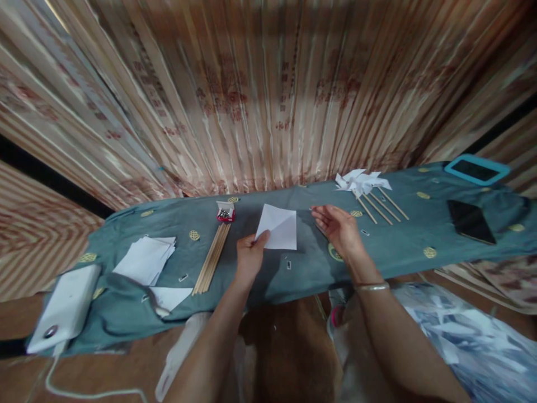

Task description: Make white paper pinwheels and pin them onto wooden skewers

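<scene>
My left hand [250, 256] pinches a square sheet of white paper [282, 228] by its lower left edge, thumb on top. A crease or cut line runs in from the sheet's corner. To the right of the sheet and apart from it, my right hand [340, 226] has its fingertips pressed together. Something tiny and pale shows at their tips, too small to name. Behind my left hand stands a small opened red-and-white box [225, 212] with shiny metal bits inside. A bundle of thin wooden sticks [212, 258] lies just left of that hand.
A green patterned cloth [310, 274] covers the table. White paper pinwheels [363, 181] on sticks lie at the back right, near a blue-framed tablet [477, 169] and a dark phone [471, 221]. Leftward are stacked papers [145, 259] and a white corded device [67, 308].
</scene>
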Action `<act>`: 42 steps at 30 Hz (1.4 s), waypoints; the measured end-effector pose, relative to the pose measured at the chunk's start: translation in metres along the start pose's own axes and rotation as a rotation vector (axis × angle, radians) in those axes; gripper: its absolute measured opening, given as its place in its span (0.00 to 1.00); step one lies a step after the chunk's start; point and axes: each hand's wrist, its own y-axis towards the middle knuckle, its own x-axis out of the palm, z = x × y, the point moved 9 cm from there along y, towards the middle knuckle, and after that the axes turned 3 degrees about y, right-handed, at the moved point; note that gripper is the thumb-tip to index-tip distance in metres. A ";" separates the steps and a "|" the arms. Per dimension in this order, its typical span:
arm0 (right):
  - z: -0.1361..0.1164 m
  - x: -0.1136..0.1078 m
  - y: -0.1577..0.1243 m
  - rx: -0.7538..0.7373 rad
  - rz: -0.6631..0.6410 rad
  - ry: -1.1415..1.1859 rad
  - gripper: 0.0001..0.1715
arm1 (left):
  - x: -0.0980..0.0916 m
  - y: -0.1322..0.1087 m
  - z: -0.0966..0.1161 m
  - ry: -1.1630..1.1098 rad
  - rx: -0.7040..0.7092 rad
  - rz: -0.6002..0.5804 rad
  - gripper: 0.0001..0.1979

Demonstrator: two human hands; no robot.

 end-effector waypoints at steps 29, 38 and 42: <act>0.030 -0.042 -0.042 -0.121 -0.295 -1.369 0.14 | 0.022 0.000 -0.002 0.063 0.010 -0.059 0.12; 0.038 -0.027 -0.043 0.133 -0.278 -0.539 0.16 | 0.009 0.006 -0.001 0.041 -0.007 -0.027 0.16; 0.047 -0.016 -0.043 0.222 -0.287 -0.341 0.20 | 0.008 0.007 -0.002 0.037 -0.025 -0.033 0.19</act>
